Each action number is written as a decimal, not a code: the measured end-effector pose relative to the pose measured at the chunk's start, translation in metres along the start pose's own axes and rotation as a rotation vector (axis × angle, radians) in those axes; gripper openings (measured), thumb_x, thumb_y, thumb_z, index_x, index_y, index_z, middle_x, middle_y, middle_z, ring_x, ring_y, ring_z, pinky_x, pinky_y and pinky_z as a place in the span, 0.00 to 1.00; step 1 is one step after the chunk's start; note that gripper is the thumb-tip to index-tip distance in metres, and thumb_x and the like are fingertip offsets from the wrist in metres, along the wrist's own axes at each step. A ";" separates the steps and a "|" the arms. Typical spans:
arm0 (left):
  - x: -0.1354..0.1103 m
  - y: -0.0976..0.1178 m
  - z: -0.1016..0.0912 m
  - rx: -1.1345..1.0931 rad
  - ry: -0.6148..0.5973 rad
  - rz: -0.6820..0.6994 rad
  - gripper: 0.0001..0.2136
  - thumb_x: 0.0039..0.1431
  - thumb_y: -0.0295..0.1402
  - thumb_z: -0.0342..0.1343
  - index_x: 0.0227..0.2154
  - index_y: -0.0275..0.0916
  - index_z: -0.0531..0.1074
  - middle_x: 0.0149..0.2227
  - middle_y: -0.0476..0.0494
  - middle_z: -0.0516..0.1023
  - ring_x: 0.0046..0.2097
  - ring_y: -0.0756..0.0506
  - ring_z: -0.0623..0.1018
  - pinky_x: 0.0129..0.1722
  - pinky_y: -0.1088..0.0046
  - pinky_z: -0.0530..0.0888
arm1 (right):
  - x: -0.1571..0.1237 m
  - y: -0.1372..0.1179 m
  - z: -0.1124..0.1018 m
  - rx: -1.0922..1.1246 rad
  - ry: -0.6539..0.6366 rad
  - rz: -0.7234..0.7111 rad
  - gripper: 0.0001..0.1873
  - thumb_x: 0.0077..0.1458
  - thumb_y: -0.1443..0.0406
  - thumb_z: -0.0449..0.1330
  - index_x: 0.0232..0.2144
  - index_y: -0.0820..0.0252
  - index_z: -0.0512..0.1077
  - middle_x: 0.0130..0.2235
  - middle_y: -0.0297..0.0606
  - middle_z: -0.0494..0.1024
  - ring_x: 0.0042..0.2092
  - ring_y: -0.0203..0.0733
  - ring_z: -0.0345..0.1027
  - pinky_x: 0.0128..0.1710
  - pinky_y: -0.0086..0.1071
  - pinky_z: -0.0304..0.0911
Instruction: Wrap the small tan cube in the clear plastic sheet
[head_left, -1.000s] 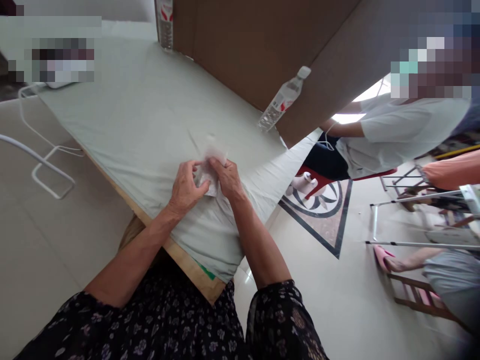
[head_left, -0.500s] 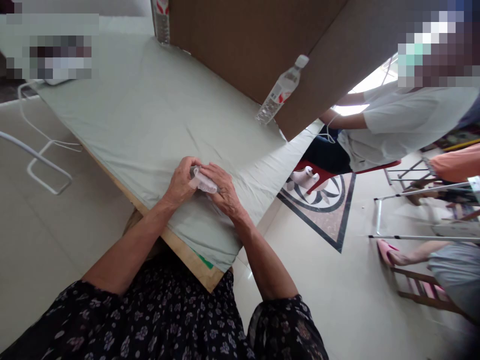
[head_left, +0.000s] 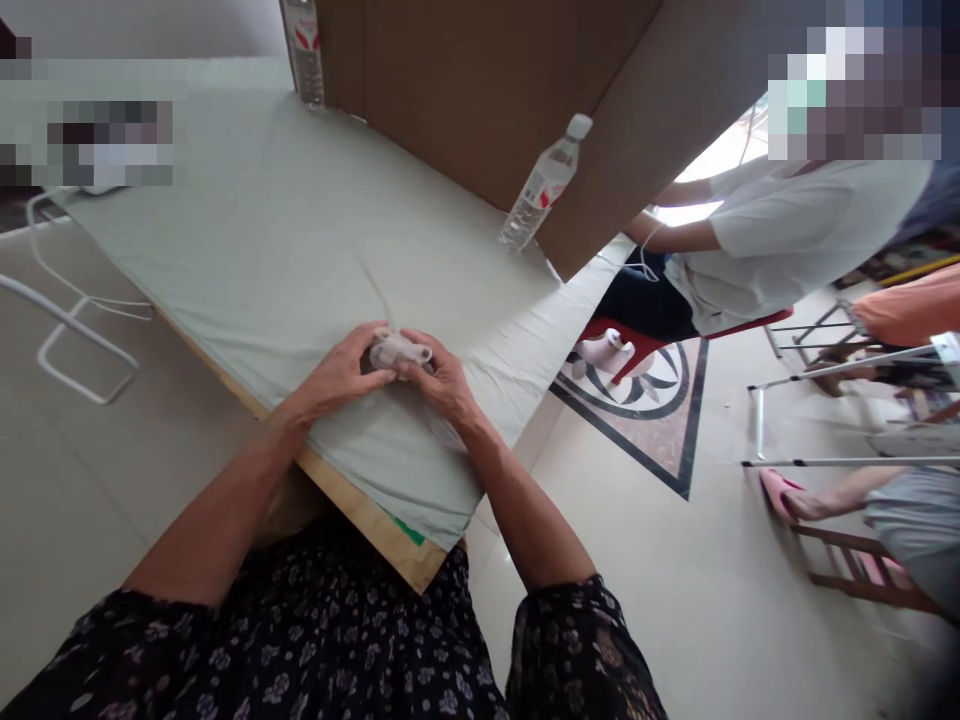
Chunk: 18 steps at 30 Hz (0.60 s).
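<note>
Between my two hands is a small, pale, partly see-through bundle point(head_left: 400, 351), like crumpled clear plastic around something greyish; its exact kind cannot be made out. My left hand point(head_left: 352, 365) curls round its left end, thumb along the near side. On the right end, my right hand point(head_left: 441, 378) grips it with thumb and bent fingers. Both hands are just above or resting on the pale green cloth point(head_left: 262, 240) over the table, close to its near corner. A faint clear sheet point(head_left: 448, 432) shows under my right wrist.
A large brown cardboard panel point(head_left: 465, 90) stands across the far side. One clear water bottle point(head_left: 546, 185) leans by its corner, another bottle point(head_left: 305, 55) stands at its left end. A person in a white shirt point(head_left: 810, 230) sits at right. White tubing point(head_left: 90, 375) loops at left.
The bundle has been turned in my hands and shows a different, more rounded side. My left thumb now lies along its near edge. The view has shifted slightly.
</note>
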<state>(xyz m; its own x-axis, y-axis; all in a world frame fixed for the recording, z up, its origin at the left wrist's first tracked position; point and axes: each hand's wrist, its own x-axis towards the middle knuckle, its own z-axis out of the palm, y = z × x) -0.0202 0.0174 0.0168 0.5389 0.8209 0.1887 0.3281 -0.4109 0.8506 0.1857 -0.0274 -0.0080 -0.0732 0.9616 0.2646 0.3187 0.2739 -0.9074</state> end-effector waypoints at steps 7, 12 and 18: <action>0.006 0.008 0.006 -0.164 -0.035 -0.151 0.23 0.54 0.47 0.63 0.49 0.38 0.77 0.42 0.44 0.82 0.42 0.43 0.78 0.43 0.66 0.75 | 0.001 -0.012 -0.001 0.017 0.069 0.195 0.23 0.62 0.44 0.59 0.39 0.55 0.79 0.35 0.36 0.78 0.40 0.43 0.70 0.45 0.36 0.66; 0.013 0.013 0.011 -0.092 0.007 -0.174 0.23 0.54 0.51 0.62 0.43 0.37 0.77 0.35 0.47 0.78 0.36 0.45 0.74 0.36 0.69 0.72 | 0.002 -0.008 -0.007 0.032 0.099 0.162 0.24 0.64 0.44 0.56 0.43 0.56 0.77 0.41 0.38 0.81 0.43 0.43 0.72 0.46 0.35 0.66; 0.017 0.011 0.016 -0.198 0.018 -0.173 0.24 0.52 0.48 0.65 0.48 0.38 0.76 0.42 0.44 0.82 0.40 0.43 0.78 0.41 0.67 0.76 | -0.016 -0.008 -0.013 -0.123 0.429 0.134 0.20 0.64 0.50 0.57 0.49 0.55 0.75 0.51 0.44 0.82 0.49 0.45 0.74 0.48 0.37 0.68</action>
<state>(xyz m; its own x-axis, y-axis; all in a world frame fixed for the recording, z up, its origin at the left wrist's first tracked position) 0.0051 0.0208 0.0213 0.4736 0.8799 0.0397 0.2549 -0.1800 0.9501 0.1971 -0.0454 -0.0010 0.3654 0.8871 0.2821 0.4099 0.1188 -0.9043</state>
